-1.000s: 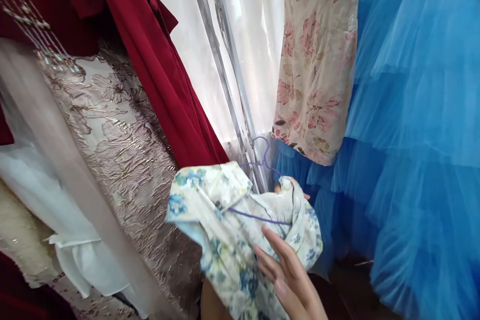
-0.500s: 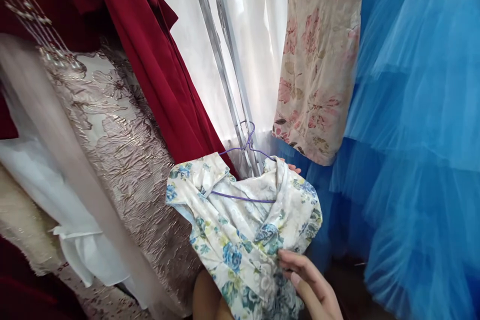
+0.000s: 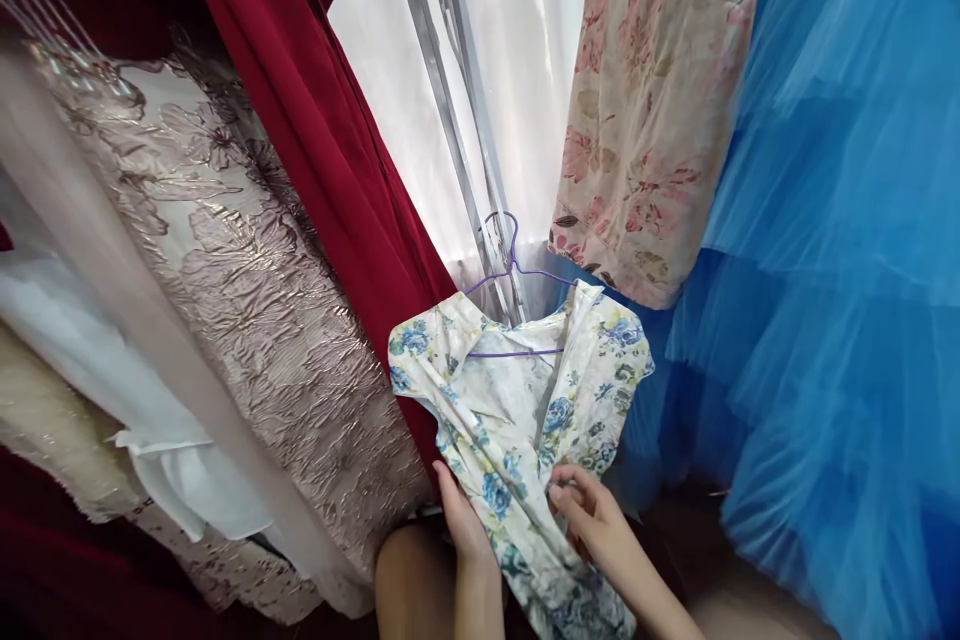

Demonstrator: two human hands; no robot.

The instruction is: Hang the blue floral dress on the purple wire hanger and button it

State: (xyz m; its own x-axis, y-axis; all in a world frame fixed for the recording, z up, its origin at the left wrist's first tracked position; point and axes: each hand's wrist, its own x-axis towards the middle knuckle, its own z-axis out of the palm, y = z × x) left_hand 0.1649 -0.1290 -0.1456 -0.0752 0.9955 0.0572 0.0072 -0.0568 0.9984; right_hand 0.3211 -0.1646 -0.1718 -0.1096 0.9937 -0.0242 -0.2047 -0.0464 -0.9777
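Observation:
A white dress [image 3: 499, 495] with blue and yellow-green flowers and short cap sleeves hangs on a purple wire hanger [image 3: 514, 268]. Its neckline gapes, showing the pale lining and the hanger's lower bar; the lower part runs out of frame. My right hand [image 3: 589, 510] pinches the cloth at the bottom of the V neckline with bent fingers. Along the left side of the bodice lies my left hand [image 3: 466, 520], one digit stretched upward, the other fingers hidden by the dress.
Grey metal uprights [image 3: 457, 130] stand before a white curtain [image 3: 525, 60]. Left hang a dark red garment [image 3: 322, 140] and a pinkish textured dress [image 3: 277, 300]. Right are a beige floral garment [image 3: 637, 140] and layered blue tulle [image 3: 832, 270]. A bare knee [image 3: 412, 575] shows below.
Fingers that showed behind the right shoulder are gone, and my left hand now shows at the bodice's left side. The dress has shifted right and straightened. My right hand has moved slightly up.

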